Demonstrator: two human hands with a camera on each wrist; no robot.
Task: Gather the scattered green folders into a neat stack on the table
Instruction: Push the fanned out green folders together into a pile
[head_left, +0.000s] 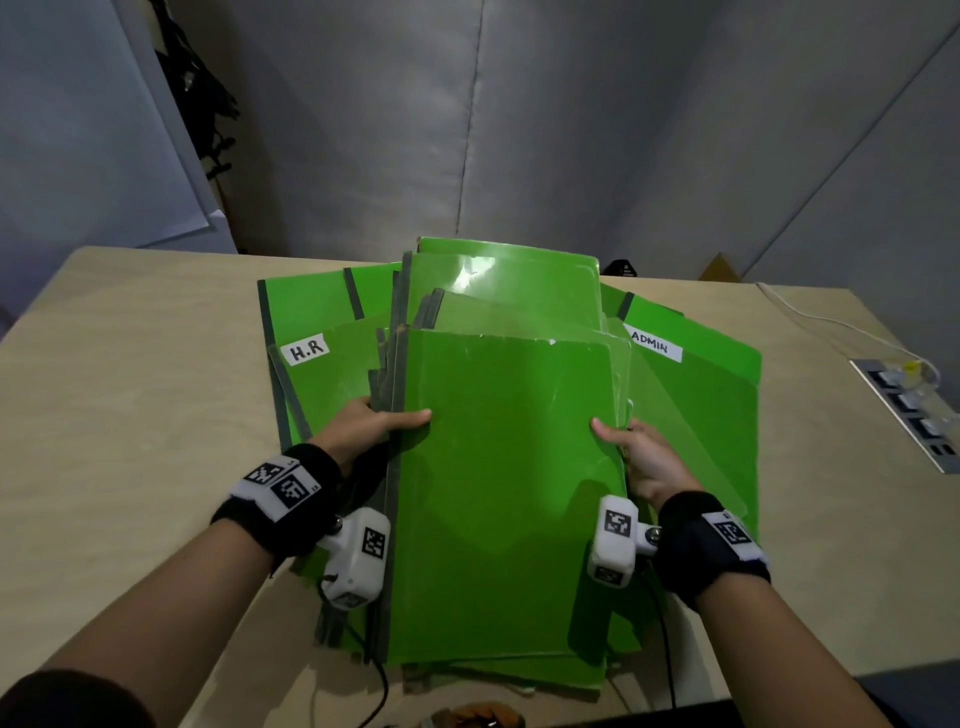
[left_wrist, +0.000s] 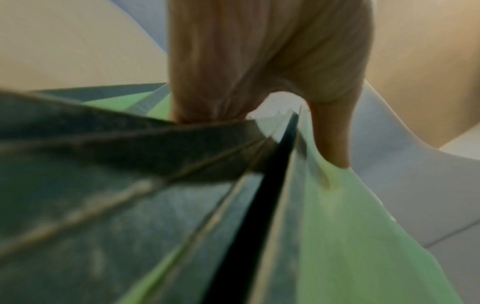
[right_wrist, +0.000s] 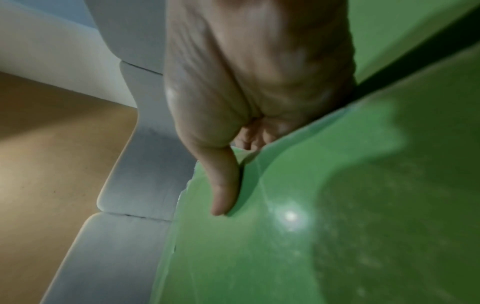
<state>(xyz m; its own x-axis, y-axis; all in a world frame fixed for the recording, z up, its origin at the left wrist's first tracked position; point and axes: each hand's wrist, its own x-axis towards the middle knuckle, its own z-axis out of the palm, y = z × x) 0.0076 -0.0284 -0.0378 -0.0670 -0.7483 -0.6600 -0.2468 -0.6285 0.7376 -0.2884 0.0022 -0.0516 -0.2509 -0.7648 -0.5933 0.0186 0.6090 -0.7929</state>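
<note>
Several green folders lie fanned across the beige table (head_left: 130, 364). Both hands hold a bundle of folders (head_left: 498, 467) in the middle, raised a little at the near end. My left hand (head_left: 374, 423) grips its dark-spined left edge, thumb on top and fingers underneath. My right hand (head_left: 634, 447) grips the right edge the same way. In the left wrist view the thumb (left_wrist: 330, 133) presses the green cover (left_wrist: 350, 236) beside the spines (left_wrist: 130, 185). The right wrist view shows the thumb (right_wrist: 221, 185) on the glossy cover (right_wrist: 337, 226). Folders marked H.R (head_left: 311, 322) and ADMIN (head_left: 696, 374) lie underneath, and more folders (head_left: 509, 280) behind.
A power strip (head_left: 914, 410) with a white cable (head_left: 810, 319) lies near the table's right edge. Grey walls (head_left: 519, 130) stand behind the table. A small brown object (head_left: 478, 717) shows at the table's near edge. Bare tabletop lies left of the folders.
</note>
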